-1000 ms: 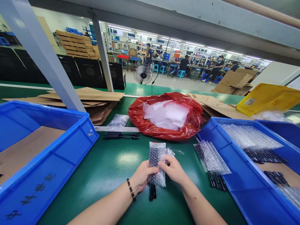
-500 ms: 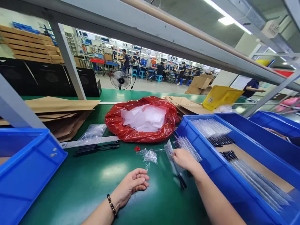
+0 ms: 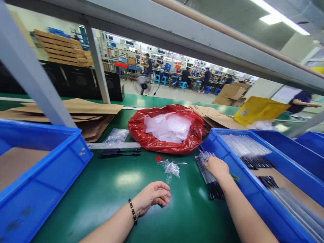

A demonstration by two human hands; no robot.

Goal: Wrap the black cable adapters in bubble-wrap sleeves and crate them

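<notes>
At the table's right side, my right hand (image 3: 216, 167) is closed on the upper part of a bubble-wrap sleeve (image 3: 205, 168) in a small row of such sleeves. Black ends (image 3: 215, 191) stick out of the row toward me. My left hand (image 3: 155, 197) hovers or rests over the green table with loosely bent fingers, holding nothing. Just beyond it lies a small heap of clear plastic bags (image 3: 172, 168), with small red pieces (image 3: 158, 158) beside it. Black devices with cables (image 3: 118, 153) lie farther left. My right fingertips are partly hidden.
A red plastic bag (image 3: 141, 140) full of white bubble-wrap pouches stands at the back middle. Blue bins flank the table: one left (image 3: 48, 182), one right (image 3: 243, 182) with wrapped sleeves (image 3: 245, 145). Cardboard sheets (image 3: 96, 108) lie behind; a metal rail (image 3: 192, 40) crosses overhead.
My right hand has lowered the bubble-wrap sleeve onto the row beside the right bin. My left hand keeps nearly the same pose. The view has swung left.
</notes>
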